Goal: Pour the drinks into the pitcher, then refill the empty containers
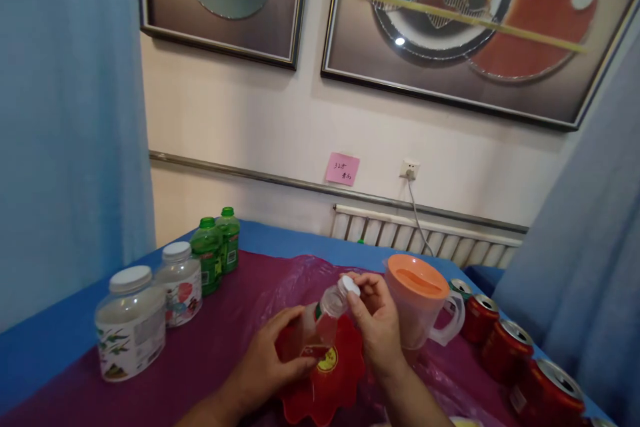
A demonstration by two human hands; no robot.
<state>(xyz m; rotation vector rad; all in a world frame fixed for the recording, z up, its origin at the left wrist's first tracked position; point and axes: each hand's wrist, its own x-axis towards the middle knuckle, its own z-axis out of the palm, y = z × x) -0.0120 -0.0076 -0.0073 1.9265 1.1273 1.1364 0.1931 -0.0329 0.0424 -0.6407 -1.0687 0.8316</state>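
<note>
My left hand point(273, 360) is wrapped round the body of a clear plastic bottle point(320, 327), which tilts up and to the right. At its neck, my right hand point(377, 320) pinches the white cap point(349, 286) between thumb and fingers. Whether the cap is screwed down or loose I cannot tell. Beneath the bottle lies a red scalloped tray point(345, 384) with a yellow emblem. Just right of my right hand stands a clear pitcher point(413, 327) with an orange lid point(420, 275).
Two clear jars with white lids point(131, 324) and two green bottles point(206, 257) line the left side. Several red cans point(507, 344) run along the right edge. Purple plastic sheeting point(220, 320) covers the blue table point(280, 237). A radiator point(385, 230) is behind.
</note>
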